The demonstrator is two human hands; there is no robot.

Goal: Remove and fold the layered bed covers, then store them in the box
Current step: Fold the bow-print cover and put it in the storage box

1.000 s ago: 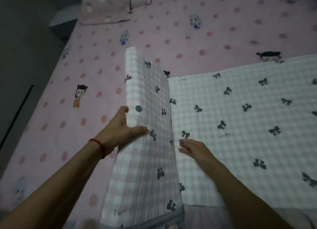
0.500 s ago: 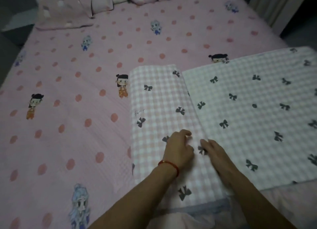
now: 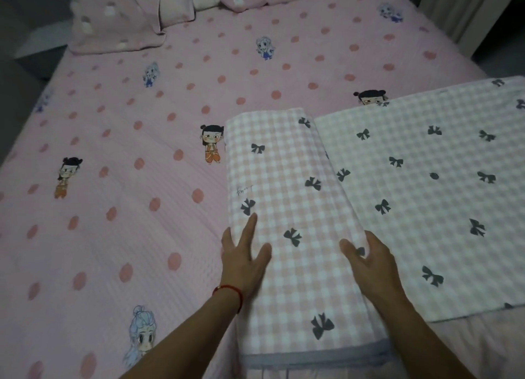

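Checked cover point(image 3: 289, 208) fold between hands: left hand point(image 3: 244, 260) spread flat on edge, right hand point(image 3: 369, 262) open alongside.

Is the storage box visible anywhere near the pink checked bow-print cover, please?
No; only the pink checked bow-print cover, the pink polka-dot bedsheet and both hands appear.

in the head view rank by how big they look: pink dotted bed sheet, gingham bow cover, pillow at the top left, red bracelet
1. pink dotted bed sheet
2. gingham bow cover
3. pillow, though it lies farther from the camera, so it may look smaller than it is
4. red bracelet
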